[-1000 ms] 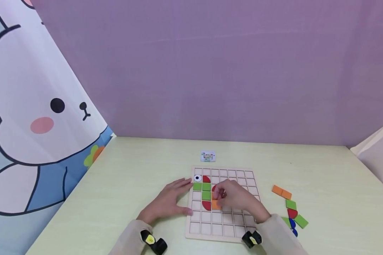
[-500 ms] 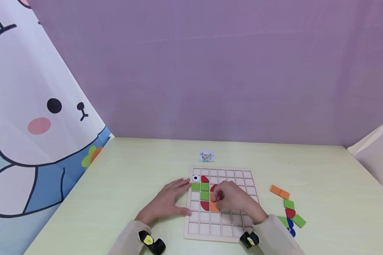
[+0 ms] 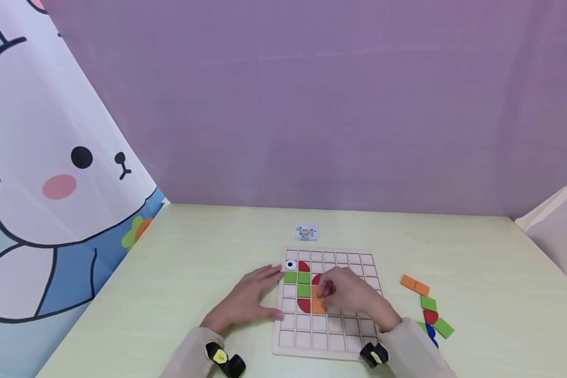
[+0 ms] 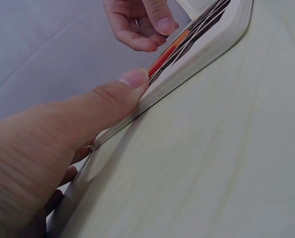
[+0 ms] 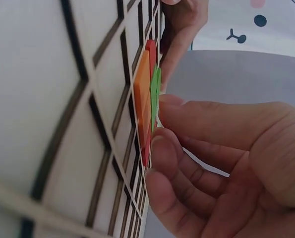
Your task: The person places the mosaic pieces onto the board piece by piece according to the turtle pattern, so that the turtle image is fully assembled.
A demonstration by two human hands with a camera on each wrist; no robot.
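A pale wooden grid board [image 3: 307, 338] lies on the table, with coloured tiles set in its left part. Among them are a round eye piece [image 3: 290, 265], several green squares [image 3: 304, 290], red rounded pieces [image 3: 304, 305] and two orange squares [image 3: 318, 306]. My left hand [image 3: 248, 296] rests at the board's left edge, fingers spread; in the left wrist view its thumb [image 4: 110, 101] touches the rim. Over the orange squares hovers my right hand [image 3: 347, 291], fingers loosely bent. Its thumb and fingertips look slightly apart in the right wrist view, with nothing visible between them.
Right of the board lies a loose row of tiles: two orange squares [image 3: 415, 285], green squares [image 3: 443, 328], a red piece [image 3: 430, 317] and blue pieces [image 3: 431, 330]. A small printed card [image 3: 306, 232] lies behind the board. A purple backdrop [image 3: 335, 115] closes the table's far side.
My right hand has shifted slightly right over the board, so more of the upper orange square shows. The left hand stays put at the board's edge.
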